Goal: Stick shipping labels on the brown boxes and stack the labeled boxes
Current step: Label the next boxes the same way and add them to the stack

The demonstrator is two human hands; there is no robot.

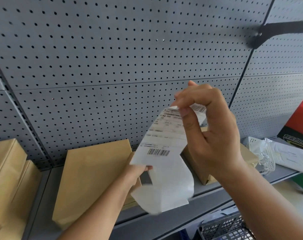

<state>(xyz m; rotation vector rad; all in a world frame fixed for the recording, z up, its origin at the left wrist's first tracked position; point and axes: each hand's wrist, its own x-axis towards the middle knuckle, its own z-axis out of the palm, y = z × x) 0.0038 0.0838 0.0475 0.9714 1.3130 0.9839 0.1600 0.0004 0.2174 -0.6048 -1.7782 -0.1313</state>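
Note:
My right hand (207, 129) pinches the top corner of a white shipping label (162, 135) with barcodes, held up in front of the pegboard. My left hand (138, 170) holds the white backing paper (171, 191), which curls down below the label; most of that hand is hidden behind the paper. A brown box (93, 177) lies flat on the grey shelf (207, 191) just left of my hands. Another brown box (206, 177) sits behind my right wrist, mostly hidden. More brown boxes (7, 175) stand at the far left.
A grey pegboard wall (112, 49) rises behind the shelf. At the right lie a white plastic basket (261, 153), a white mailer bag (292, 156) and a red and black box (299, 125). A dark mesh basket (225, 227) sits below the shelf edge.

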